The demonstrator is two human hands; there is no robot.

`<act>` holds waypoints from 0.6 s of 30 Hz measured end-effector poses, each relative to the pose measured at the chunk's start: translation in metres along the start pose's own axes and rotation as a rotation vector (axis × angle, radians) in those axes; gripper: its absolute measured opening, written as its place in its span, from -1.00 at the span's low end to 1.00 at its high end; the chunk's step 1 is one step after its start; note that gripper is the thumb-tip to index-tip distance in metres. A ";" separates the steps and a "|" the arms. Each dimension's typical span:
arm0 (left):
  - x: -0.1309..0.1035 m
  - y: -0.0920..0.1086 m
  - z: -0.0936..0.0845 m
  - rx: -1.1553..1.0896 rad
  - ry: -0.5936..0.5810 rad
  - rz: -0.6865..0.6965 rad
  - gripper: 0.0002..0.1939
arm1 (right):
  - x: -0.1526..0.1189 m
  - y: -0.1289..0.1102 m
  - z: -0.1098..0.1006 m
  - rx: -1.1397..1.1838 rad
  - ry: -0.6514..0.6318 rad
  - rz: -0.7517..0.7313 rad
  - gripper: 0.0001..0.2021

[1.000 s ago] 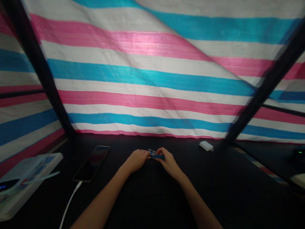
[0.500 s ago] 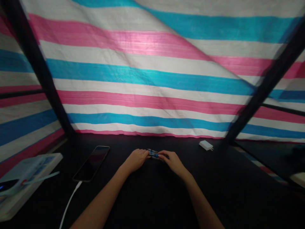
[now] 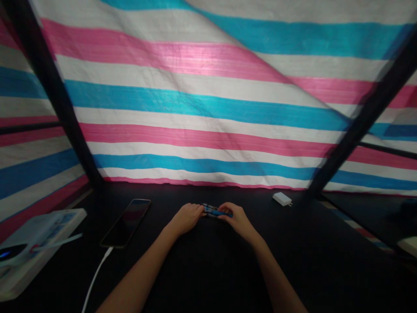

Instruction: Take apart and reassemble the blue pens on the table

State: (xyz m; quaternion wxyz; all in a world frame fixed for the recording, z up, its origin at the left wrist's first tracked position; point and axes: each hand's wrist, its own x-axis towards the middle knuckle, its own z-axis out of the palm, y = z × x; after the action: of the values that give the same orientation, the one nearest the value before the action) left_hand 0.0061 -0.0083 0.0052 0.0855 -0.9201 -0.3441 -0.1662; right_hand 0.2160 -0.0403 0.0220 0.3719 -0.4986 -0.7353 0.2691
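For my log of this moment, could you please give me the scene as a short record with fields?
left hand: on the dark table, touching the pens' left end
right hand: fingers closed on the blue pens
left of hands: phone with white cable
far right: white charger
backdrop: striped sheet

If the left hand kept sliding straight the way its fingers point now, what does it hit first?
The left hand points right, along the small blue items it already touches. Just beyond them are the right hand's fingers, so those likely come next; depth is hard to judge.
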 end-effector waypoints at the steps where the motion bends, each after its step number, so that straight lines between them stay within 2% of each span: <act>1: 0.000 0.000 0.000 0.001 -0.001 -0.001 -0.86 | 0.000 0.001 0.001 0.002 -0.019 0.019 -0.87; 6: 0.000 -0.001 0.002 -0.013 0.001 -0.009 -0.87 | 0.000 0.001 0.003 -0.006 0.052 -0.043 -0.74; 9: 0.000 -0.001 0.002 -0.017 0.001 -0.001 -0.87 | 0.000 -0.001 0.004 -0.073 0.014 -0.044 -0.86; 15: 0.000 0.000 0.001 -0.017 0.013 0.000 -0.88 | 0.000 -0.003 0.004 -0.081 0.074 -0.072 -0.75; 18: 0.000 0.001 0.000 -0.010 0.005 0.005 -0.87 | 0.000 -0.004 0.004 -0.089 0.016 -0.046 -0.86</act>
State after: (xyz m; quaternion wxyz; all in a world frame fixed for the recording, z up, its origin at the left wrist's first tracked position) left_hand 0.0069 -0.0090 0.0056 0.0823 -0.9209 -0.3410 -0.1701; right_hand 0.2111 -0.0418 0.0225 0.3612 -0.4998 -0.7548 0.2236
